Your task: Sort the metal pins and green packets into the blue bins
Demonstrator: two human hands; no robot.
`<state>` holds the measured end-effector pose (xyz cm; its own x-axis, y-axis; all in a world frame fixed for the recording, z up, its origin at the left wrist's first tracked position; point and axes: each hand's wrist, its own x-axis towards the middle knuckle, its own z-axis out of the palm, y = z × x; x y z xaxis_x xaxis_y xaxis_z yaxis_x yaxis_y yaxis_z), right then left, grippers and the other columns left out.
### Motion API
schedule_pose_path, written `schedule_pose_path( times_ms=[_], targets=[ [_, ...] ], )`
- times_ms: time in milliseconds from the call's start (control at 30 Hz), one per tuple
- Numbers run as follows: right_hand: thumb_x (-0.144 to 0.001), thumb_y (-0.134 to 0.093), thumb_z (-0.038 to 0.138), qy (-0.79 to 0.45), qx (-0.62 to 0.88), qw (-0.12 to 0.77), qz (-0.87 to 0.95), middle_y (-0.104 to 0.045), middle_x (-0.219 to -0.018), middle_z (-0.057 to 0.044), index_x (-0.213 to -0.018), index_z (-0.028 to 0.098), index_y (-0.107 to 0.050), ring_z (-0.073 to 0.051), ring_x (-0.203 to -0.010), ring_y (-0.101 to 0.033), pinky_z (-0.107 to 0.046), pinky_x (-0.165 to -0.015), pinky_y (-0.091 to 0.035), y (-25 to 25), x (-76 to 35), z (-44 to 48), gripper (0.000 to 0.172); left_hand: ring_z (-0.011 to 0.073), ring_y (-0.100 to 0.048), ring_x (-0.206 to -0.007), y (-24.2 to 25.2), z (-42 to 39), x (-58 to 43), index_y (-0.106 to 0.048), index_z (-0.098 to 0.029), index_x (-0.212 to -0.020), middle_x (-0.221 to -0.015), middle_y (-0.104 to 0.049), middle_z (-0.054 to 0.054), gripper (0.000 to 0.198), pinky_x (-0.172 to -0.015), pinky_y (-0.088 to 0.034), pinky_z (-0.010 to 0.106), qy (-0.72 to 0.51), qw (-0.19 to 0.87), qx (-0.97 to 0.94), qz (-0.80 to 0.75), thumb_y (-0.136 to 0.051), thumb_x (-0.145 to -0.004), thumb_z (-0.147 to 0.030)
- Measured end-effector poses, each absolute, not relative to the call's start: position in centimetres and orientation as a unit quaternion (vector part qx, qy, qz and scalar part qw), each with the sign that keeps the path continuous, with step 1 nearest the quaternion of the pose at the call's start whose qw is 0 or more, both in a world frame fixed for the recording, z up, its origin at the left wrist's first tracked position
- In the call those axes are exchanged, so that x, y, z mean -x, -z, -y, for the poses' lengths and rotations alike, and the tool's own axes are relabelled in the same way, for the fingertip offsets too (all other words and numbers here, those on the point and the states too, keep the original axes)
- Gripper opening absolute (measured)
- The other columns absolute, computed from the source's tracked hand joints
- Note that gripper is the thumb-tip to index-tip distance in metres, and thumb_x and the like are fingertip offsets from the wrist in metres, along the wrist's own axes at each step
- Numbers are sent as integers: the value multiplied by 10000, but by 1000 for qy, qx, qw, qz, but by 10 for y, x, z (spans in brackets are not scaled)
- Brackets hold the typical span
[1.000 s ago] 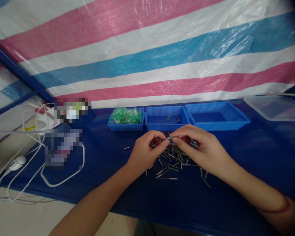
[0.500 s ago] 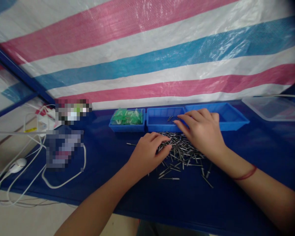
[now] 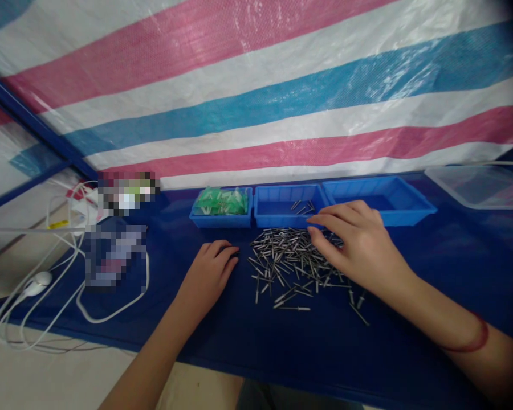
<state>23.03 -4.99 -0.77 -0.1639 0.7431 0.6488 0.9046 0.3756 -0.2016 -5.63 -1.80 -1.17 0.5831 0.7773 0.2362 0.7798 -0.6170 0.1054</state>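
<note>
A loose pile of blind rivets (image 3: 282, 250) lies on the blue table. My left hand (image 3: 209, 267) rests on the table left of the pile, its fingers curled and thumb drawn near the index finger; what they close on is hidden. Over the pile's right side hovers my right hand (image 3: 359, 239), thumb and fingers apart, nothing visible between them. Its fingertips are near the front wall of the middle blue bin (image 3: 277, 219), which holds several rivets (image 3: 301, 208).
A left blue bin (image 3: 220, 222) holds green plastic packets (image 3: 222, 200). Beyond my right hand stands another blue bin (image 3: 410, 216), with a clear plastic lid (image 3: 474, 188) farther right. White cables (image 3: 81, 307) loop across the table's left side. A striped sheet (image 3: 256, 114) hangs behind.
My left hand has moved left, off the pile, to where a single rivet lay. My right hand has drawn back slightly from the middle bin, where more rivets now show.
</note>
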Motion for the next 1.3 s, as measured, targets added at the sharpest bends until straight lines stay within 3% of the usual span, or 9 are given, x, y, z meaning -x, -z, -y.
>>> schedule_pose_path(
  times_ms=[233, 567, 833, 1000, 1300],
  targets=[
    [-871, -539, 269, 75, 519, 362, 770, -680, -964, -83, -892, 200, -680, -261, -917, -555, -399, -738, -398, 8, -227, 53, 158, 186, -623, -895, 5, 18, 51, -658, -175, -974, -965, -663, 53, 195, -824, -504, 321, 140, -62, 884, 442, -471, -920, -175],
    [-886, -525, 262, 28, 492, 350, 797, -686, -909, -79, -828, 197, -678, -232, -893, -555, -384, -752, -396, 6, -222, 57, 177, 155, -641, -811, -10, 18, 20, -645, -195, -958, -926, -702, 18, 150, -780, -495, 277, 237, -204, 828, 465, -526, -897, -264],
    [-885, -519, 270, 27, 499, 342, 796, -685, -888, -85, -819, 192, -684, -234, -882, -553, -388, -750, -397, 7, -227, 55, 194, 190, -580, -949, 1, 11, -10, -651, -185, -985, -1033, -662, 57, 163, -865, -434, 334, 198, -123, 906, 354, -519, -914, -248],
    [-889, -516, 264, 25, 503, 330, 798, -682, -884, -76, -791, 192, -673, -231, -888, -547, -378, -762, -391, 4, -226, 57, 198, 186, -548, -922, -5, 21, -8, -667, -223, -993, -1014, -646, 36, 192, -794, -389, 321, 99, -84, 958, 255, -533, -916, -336],
    [-878, -527, 238, 23, 495, 327, 805, -681, -867, -75, -769, 195, -671, -225, -872, -556, -369, -742, -394, 6, -223, 58, 185, 188, -548, -864, -6, 18, -29, -643, -185, -868, -897, -625, 40, 131, -702, -345, 314, 31, 55, 975, 213, -538, -915, -247]
  ],
)
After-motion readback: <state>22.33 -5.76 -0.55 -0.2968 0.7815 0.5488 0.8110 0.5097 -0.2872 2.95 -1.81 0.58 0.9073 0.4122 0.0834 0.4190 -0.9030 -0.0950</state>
